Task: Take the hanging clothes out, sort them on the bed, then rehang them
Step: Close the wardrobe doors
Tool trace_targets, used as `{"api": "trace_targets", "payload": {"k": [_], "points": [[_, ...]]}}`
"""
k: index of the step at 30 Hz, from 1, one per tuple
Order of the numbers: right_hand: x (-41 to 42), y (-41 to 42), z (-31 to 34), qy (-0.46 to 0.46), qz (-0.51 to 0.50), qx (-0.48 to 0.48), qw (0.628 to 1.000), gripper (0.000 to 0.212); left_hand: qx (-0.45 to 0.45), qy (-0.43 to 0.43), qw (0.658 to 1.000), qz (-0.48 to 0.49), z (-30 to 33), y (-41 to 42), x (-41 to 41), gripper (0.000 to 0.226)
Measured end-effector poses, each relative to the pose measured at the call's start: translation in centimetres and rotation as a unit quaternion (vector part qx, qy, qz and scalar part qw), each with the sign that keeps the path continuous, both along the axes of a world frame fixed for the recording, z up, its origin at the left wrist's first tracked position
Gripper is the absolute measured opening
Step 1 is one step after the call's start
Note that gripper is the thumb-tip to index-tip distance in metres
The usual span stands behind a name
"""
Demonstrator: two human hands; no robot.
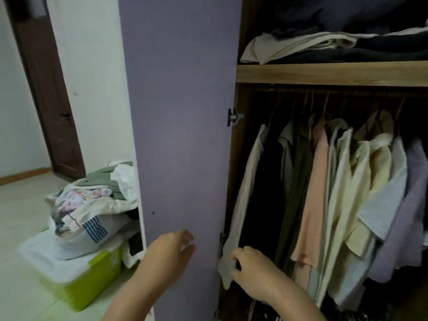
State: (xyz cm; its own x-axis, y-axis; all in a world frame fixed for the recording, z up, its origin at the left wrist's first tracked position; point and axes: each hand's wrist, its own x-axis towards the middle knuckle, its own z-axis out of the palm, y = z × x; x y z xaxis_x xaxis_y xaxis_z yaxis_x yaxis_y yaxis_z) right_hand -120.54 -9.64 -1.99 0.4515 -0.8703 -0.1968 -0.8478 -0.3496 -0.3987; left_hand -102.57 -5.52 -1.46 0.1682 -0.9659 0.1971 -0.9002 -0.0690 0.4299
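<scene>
The hanging clothes (324,193) were all on the rail (335,91) inside the wardrobe, so we judged that nothing had come out yet and that the sorting and rehanging were both left to do. Our right hand (252,272) curled on the white sleeve (240,205) at the near end. Our left hand (169,253) lay relaxed and empty against the purple door (180,112).
</scene>
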Motion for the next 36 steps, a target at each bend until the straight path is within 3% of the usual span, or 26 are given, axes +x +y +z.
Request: {"api": "trace_targets", "payload": {"k": [2, 4, 7, 12, 16, 19, 24, 36], "points": [[3.1, 0.0, -0.1, -0.025, 0.003, -0.013, 1.0, 0.027, -0.147, 0.056, 0.987, 0.04, 0.8, 0.6, 2.4, 0.019], [6.2, 0.0, 0.1, -0.054, 0.001, -0.037, 0.998, 0.03, -0.276, 0.122, 0.95, 0.074, 1.8, 1.1, 4.5, 0.023], [10.7, 0.1, 0.9, -0.114, -0.005, -0.071, 0.991, 0.054, -0.371, 0.162, 0.91, 0.086, 3.4, 0.4, 6.9, 0.038], [17.3, 0.1, 1.2, -0.189, -0.021, -0.068, 0.979, 0.092, -0.219, 0.246, 0.942, -0.071, 4.1, -2.9, 10.2, 0.056], [19.9, -0.6, 0.5, -0.222, -0.061, -0.104, 0.967, 0.108, -0.187, 0.318, 0.921, -0.126, 3.8, -3.1, 11.3, 0.057], [20.3, -1.2, 0.0, -0.238, -0.101, -0.141, 0.956, 0.106, -0.175, 0.355, 0.9, -0.18, 3.6, -2.9, 11.4, 0.06], [18.0, -0.9, -0.8, -0.24, -0.105, -0.174, 0.949, 0.101, -0.174, 0.345, 0.901, -0.197, 2.9, -2.9, 10.1, 0.062], [4.3, -0.8, -1.0, -0.355, -0.112, -0.08, 0.925, 0.094, -0.154, 0.226, 0.91, -0.312, 2.7, -5.9, 0.5, 0.066]]}}
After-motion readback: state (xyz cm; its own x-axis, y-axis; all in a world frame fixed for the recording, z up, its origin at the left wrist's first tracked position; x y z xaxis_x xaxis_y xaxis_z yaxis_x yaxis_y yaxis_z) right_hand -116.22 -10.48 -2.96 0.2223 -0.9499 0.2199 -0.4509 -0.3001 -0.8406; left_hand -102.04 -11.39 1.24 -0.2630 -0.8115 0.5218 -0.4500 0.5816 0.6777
